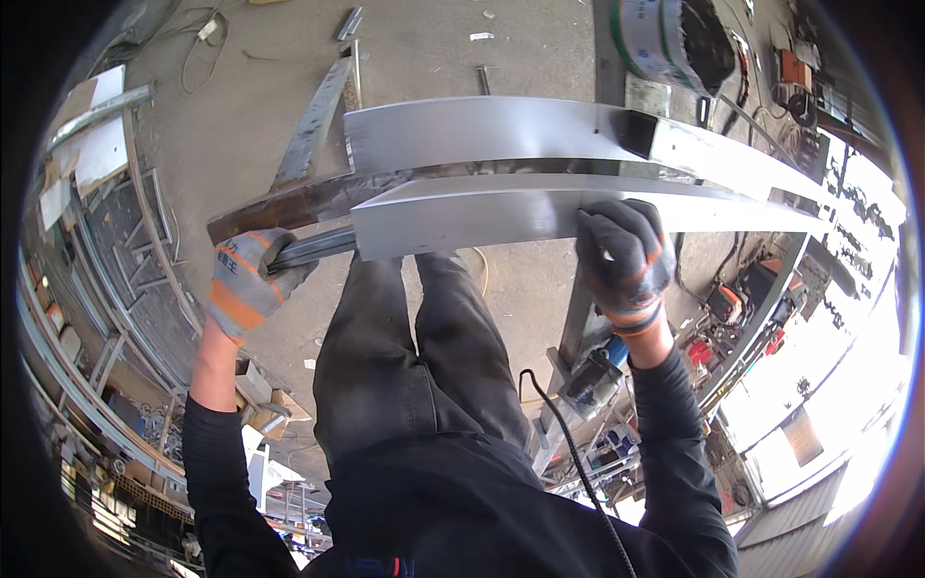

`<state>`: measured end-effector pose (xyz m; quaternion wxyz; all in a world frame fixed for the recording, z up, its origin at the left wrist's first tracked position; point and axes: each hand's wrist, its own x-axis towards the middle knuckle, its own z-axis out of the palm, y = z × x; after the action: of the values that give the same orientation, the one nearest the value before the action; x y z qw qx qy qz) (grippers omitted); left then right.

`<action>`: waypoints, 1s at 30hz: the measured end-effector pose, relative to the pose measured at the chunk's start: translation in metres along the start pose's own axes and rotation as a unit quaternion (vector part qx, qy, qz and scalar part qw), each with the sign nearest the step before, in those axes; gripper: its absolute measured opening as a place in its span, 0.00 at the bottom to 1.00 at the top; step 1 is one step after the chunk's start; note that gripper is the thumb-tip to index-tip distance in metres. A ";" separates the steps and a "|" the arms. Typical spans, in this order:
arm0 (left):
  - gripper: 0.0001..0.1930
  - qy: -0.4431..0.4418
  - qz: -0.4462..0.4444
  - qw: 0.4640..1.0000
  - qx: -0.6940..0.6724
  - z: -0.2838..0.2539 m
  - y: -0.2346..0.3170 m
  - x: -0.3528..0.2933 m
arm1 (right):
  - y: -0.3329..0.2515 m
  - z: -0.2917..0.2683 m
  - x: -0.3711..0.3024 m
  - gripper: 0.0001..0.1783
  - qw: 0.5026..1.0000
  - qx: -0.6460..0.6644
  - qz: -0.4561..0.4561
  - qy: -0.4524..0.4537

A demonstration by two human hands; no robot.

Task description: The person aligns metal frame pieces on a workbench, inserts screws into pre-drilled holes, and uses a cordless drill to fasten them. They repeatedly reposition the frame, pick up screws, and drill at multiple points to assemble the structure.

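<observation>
Two long, bright silver sheet-metal profiles lie side by side in front of me: the near profile (462,223) and the far profile (472,135). A rusty steel beam (289,206) runs beneath and between them. From the near profile's left end sticks out a narrow grey metal strip (323,247), apparently channel-shaped. My left hand (252,281), in a grey and orange work glove, is closed around that strip's outer end. My right hand (628,258), gloved alike, has its fingers curled over the near profile's front side, toward its right part. Its fingertips are partly hidden.
Metal racking with frames and panels (116,279) stands on the left. A large wrapped roll (665,43) lies at the far right. A steel leg (318,120) slants across the floor beyond the beam. Tools and a blue-bodied power tool (602,366) are right of my legs, beside a black cable (568,438).
</observation>
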<state>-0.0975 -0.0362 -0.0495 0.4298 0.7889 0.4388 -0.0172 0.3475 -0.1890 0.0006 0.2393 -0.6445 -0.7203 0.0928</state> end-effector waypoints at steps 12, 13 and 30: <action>0.26 0.058 0.021 0.983 0.175 -0.042 -0.062 -0.093 | -0.039 0.013 -0.002 0.16 0.993 -0.111 0.041 -0.015; 0.26 0.049 0.017 0.988 0.148 -0.045 -0.072 -0.101 | -0.044 0.015 -0.001 0.16 0.990 -0.134 0.049 -0.022; 0.21 -0.017 0.155 0.965 -0.213 0.079 -0.225 -0.103 | -0.080 0.025 -0.003 0.05 0.843 -0.512 0.085 -0.144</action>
<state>-0.2919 -0.1057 -0.2070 0.5923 0.7373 0.2977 0.1301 0.2651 -0.1999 0.0132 -0.2398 -0.7134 -0.6341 -0.1775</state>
